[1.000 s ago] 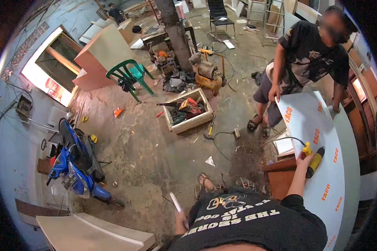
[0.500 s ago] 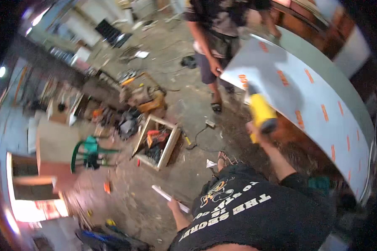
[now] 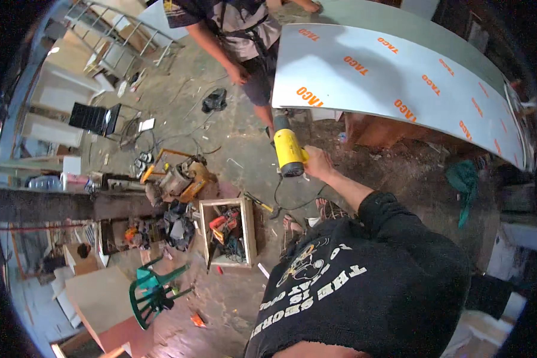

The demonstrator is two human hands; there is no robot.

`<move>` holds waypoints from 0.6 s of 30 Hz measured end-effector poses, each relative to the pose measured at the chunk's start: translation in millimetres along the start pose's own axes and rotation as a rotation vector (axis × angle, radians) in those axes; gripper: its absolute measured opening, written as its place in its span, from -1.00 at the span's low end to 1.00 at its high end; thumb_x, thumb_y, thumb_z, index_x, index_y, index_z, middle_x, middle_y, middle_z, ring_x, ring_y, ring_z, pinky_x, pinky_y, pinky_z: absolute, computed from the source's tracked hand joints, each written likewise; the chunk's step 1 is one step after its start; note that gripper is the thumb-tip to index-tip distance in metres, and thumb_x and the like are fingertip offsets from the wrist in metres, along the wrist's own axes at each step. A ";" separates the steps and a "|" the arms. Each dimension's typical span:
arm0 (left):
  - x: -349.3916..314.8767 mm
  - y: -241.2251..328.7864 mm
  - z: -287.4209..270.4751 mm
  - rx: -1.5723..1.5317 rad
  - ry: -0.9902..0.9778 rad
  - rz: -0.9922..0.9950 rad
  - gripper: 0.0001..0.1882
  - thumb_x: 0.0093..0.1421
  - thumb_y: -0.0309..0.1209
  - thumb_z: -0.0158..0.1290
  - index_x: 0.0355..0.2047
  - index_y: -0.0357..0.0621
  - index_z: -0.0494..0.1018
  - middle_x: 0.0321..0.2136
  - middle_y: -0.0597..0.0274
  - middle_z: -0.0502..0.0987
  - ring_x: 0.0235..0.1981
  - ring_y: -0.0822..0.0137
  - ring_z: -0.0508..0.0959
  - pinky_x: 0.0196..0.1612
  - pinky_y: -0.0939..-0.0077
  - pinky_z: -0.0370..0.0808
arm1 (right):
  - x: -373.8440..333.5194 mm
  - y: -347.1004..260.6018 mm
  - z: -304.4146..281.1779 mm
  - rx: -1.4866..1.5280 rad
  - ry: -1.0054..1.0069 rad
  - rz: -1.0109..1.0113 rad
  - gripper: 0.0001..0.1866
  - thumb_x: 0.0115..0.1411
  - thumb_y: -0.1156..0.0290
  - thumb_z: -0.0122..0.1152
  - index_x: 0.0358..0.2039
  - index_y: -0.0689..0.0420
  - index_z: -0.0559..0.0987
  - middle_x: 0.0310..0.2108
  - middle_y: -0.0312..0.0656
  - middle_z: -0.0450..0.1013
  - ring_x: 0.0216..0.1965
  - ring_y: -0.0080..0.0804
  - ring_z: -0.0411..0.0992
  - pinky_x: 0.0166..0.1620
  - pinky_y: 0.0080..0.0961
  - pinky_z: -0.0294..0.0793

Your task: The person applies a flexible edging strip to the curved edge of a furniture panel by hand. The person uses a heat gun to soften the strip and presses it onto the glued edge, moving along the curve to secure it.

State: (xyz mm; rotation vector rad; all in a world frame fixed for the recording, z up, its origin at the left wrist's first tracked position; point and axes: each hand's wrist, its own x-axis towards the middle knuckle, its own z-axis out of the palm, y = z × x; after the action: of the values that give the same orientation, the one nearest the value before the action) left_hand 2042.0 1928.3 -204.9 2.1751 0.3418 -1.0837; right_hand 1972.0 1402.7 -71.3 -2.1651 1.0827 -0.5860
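My right hand point(image 3: 318, 164) is closed around the handle of a yellow heat gun point(image 3: 289, 149), whose dark nozzle is close to the near left corner of a white sheet point(image 3: 364, 92) with orange print. The sheet lies on a long, pale green-grey panel point(image 3: 423, 30) and overhangs a brown wooden side point(image 3: 376, 134). My left hand is out of sight behind my black shirt; one end of a thin white strip point(image 3: 263, 270) shows beside the shirt.
Another person point(image 3: 238, 42) stands by the sheet's left end. On the floor are a wooden crate of tools point(image 3: 249, 238), a hammer point(image 3: 258, 201), cables and a black bag point(image 3: 214, 101). Further left are a yellow-framed machine point(image 3: 182, 179) and a green plastic chair point(image 3: 149, 292).
The view has turned, and the heat gun has come nearer the sheet's left corner. My left hand, which showed with the white strip, is now hidden.
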 end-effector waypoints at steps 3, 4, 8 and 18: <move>35.9 28.0 -41.7 0.027 0.004 0.056 -0.67 0.14 -0.28 0.11 -0.53 -0.37 0.44 -0.70 0.16 0.42 -0.73 0.27 0.45 -0.68 0.33 0.34 | 30.1 -17.1 14.6 -0.094 0.002 0.068 -0.64 -0.10 0.27 0.36 -0.35 0.12 0.43 -0.30 0.03 0.47 -0.19 0.15 0.44 -0.21 -0.02 0.44; 47.6 38.2 -54.4 0.039 0.013 0.069 -0.67 0.14 -0.28 0.11 -0.54 -0.37 0.44 -0.70 0.16 0.42 -0.73 0.28 0.44 -0.68 0.33 0.33 | 31.8 -20.1 20.7 -0.123 -0.008 0.086 -0.64 -0.10 0.26 0.36 -0.34 0.12 0.43 -0.29 0.02 0.48 -0.18 0.14 0.44 -0.20 -0.01 0.44; 81.9 89.1 -81.8 -0.001 0.034 0.093 -0.66 0.14 -0.27 0.10 -0.56 -0.37 0.44 -0.71 0.17 0.42 -0.73 0.30 0.44 -0.70 0.34 0.32 | 32.6 -13.9 23.6 -0.200 0.040 0.145 -0.64 -0.08 0.28 0.33 -0.29 0.11 0.43 -0.23 -0.01 0.48 -0.18 0.11 0.46 -0.19 -0.01 0.45; 89.3 118.2 -74.7 0.050 -0.120 0.135 -0.63 0.12 -0.19 0.14 -0.55 -0.31 0.46 -0.72 0.21 0.41 -0.74 0.32 0.40 -0.66 0.37 0.32 | -9.9 22.7 -6.7 -0.219 0.130 0.187 -0.61 -0.13 0.30 0.37 -0.30 0.13 0.43 -0.30 0.00 0.47 -0.22 0.12 0.46 -0.22 -0.04 0.43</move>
State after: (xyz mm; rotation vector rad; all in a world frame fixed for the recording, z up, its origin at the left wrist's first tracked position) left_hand 2201.5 1885.8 -189.2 2.1315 0.1130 -1.1505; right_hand 1950.1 1398.1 -83.7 -2.2002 1.4614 -0.5500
